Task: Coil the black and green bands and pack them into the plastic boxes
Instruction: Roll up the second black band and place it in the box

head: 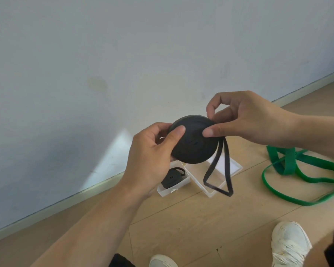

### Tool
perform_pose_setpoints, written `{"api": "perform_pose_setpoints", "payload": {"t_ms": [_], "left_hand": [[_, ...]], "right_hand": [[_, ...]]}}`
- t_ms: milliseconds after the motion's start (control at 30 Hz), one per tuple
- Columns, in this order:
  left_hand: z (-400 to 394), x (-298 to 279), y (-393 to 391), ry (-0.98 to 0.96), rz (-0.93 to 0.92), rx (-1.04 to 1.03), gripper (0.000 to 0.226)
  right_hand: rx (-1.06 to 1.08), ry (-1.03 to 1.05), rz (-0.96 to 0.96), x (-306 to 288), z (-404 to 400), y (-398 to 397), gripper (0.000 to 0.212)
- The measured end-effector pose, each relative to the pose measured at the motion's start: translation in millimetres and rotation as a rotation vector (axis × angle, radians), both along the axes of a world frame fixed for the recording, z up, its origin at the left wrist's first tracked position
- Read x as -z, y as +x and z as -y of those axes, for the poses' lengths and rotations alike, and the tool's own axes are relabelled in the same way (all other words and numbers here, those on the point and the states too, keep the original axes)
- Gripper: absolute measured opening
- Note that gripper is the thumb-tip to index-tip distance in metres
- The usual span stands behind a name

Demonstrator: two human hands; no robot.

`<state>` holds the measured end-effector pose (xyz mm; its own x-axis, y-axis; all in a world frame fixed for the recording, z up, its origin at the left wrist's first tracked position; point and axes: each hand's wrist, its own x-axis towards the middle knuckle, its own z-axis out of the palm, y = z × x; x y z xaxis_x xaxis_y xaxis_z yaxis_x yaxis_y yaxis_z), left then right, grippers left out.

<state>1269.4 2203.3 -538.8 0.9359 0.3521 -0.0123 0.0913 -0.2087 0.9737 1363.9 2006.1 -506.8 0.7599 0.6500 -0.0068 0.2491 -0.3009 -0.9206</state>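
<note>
Both hands [150, 157] gripping black band coil [193, 139], unlabelled

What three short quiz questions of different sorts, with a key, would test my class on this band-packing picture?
1. True or false: the black coil held in both hands is fully wound, with no loose end.
2. Which box already holds a coiled black band? A) the smaller box B) the larger box
3. Fill in: the green bands lie uncoiled on the ______.

Key
1. False: a loose loop hangs below the coil, which the left hand and the right hand grip.
2. A; the packed black band sits in it.
3. Floor.
</note>
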Motion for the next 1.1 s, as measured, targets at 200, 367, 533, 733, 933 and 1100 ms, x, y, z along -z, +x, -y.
{"api": "perform_pose_setpoints", "payload": {"t_ms": [200,367,533,733,933,1100], "left_hand": [[5,-4,-4,0.166,-0.118,0.280,0.028],[8,-4,0,0.359,-0.111,0.297,0.023],[-2,-3,6,0.118,-0.059,0.141,0.018],[5,-3,4,-0.118,-0.061,-0.043,0.019],[5,-2,6,-0.191,-0.056,-0.062,0.031],[6,-5,3,0.184,-0.116,0.228,0.042]], "right_hand": [[-0.083,-0.179,0.128,-1,1,-5,0.018],[-0.211,-0.278,0.149,0,0,-12,0.020],[-0.050,-0.089,0.077,-3,8,-2,0.020],[0.019,0.006,-0.030,2,8,1,0.028],[0.132,0.081,-0.083,10,1,2,0.024],[0.048,-0.157,0.198,5,3,-5,0.016]]}}
